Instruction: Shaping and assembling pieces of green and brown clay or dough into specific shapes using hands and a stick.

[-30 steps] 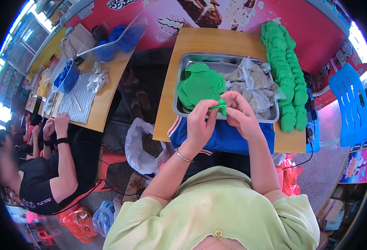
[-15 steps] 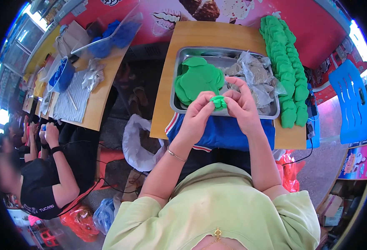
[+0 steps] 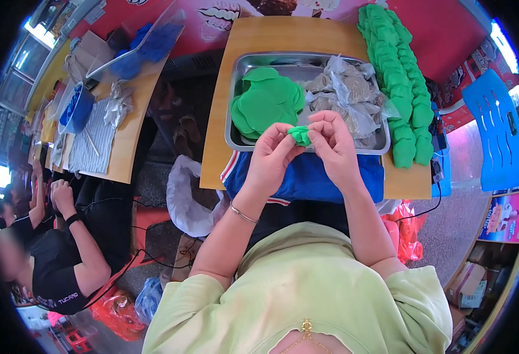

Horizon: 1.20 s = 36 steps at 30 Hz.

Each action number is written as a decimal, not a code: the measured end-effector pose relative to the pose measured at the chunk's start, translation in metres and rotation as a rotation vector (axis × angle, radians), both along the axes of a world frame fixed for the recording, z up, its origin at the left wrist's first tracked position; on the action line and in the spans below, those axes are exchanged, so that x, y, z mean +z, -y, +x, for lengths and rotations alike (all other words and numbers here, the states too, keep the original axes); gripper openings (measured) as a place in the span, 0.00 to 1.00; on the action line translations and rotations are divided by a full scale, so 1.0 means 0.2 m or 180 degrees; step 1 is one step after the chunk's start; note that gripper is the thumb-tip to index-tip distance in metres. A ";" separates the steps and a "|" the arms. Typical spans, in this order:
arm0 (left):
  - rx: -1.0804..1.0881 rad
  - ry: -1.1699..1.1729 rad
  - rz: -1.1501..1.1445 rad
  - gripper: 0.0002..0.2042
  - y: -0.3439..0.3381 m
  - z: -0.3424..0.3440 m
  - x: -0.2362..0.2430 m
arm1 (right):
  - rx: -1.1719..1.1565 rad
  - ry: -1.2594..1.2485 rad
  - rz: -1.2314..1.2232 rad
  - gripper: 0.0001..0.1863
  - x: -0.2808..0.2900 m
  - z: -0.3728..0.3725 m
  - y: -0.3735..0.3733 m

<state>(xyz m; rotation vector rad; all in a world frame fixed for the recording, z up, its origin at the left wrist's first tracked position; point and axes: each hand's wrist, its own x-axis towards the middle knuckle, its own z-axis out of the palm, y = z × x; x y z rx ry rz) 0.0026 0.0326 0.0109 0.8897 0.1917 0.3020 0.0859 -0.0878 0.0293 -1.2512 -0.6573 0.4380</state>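
Observation:
Between my two hands is a small gathered green piece (image 3: 300,135), pleated into folds; I cannot tell its exact material. My left hand (image 3: 273,154) pinches its left side, and my right hand (image 3: 333,147) pinches its right side with the fingers bent. Both are just over the near rim of a metal tray (image 3: 231,133). In the tray's left half lies a pile of flat green round pieces (image 3: 268,103). Its right half holds several clear plastic bags (image 3: 351,91) with greyish-brown contents.
Two long rows of folded green pieces (image 3: 398,88) run along the right of the wooden table (image 3: 224,88). Blue cloth (image 3: 330,180) lies at its front edge. A white bag (image 3: 185,197) stands left on the floor. A blue chair (image 3: 492,133) is at right; a co-worker (image 3: 65,253) sits left.
The view has shifted a little, so the table sits slightly higher and further left. The green piece between my fingers has turned and its folds show fuller. Both hands still pinch it.

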 end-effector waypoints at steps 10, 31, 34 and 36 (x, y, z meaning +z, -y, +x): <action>-0.0257 0.0397 -0.0889 0.02 0.00 0.01 -0.02 | -0.0056 0.0052 -0.0036 0.08 -0.02 0.01 -0.03; -0.0079 0.0745 -0.1275 0.21 0.00 0.00 0.00 | -0.0373 0.1095 -0.0562 0.06 -0.02 -0.04 -0.08; 0.0230 0.0476 -0.1296 0.21 0.02 0.00 -0.01 | -0.0317 0.0986 -0.1026 0.06 -0.04 -0.05 -0.06; 0.0317 0.0438 -0.1266 0.21 0.03 -0.01 -0.01 | -0.0489 0.1037 -0.0671 0.06 -0.04 -0.05 -0.05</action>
